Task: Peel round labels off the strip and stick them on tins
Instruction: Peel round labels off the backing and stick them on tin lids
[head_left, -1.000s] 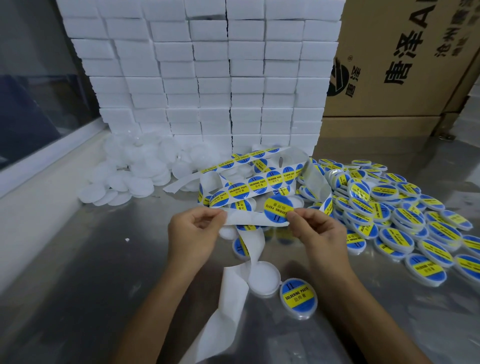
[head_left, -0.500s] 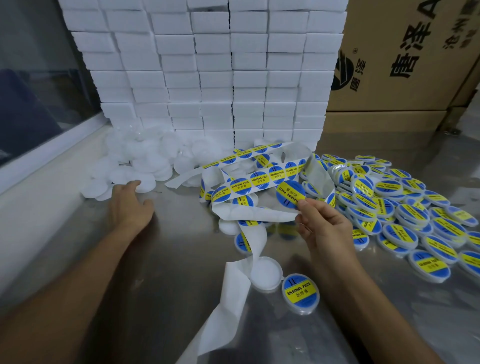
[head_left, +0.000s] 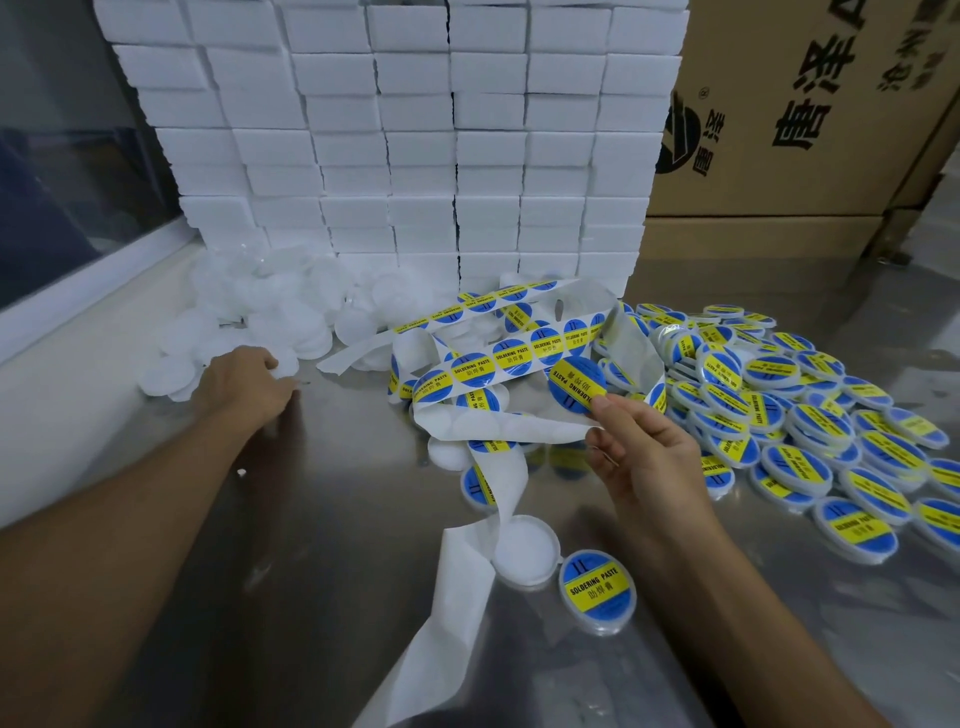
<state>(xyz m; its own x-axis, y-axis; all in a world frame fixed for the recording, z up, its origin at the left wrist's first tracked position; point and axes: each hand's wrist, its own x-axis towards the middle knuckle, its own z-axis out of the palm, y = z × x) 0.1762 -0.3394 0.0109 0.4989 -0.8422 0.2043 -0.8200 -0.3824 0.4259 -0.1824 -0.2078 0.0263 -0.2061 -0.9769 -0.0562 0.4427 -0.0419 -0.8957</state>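
I find my right hand (head_left: 644, 457) pinching a peeled label (head_left: 576, 385) by its lower edge, raised above the strip (head_left: 498, 358) on the table (head_left: 311, 519). My left hand (head_left: 244, 384) reaches into the blank tins (head_left: 291, 312), fingers curled on one. Labelled tins (head_left: 779, 405) lie heaped at right.

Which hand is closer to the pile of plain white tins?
Left. The left hand reaches into the white tins at the pile's near edge. The right hand is far off to their right, pinching a peeled label.
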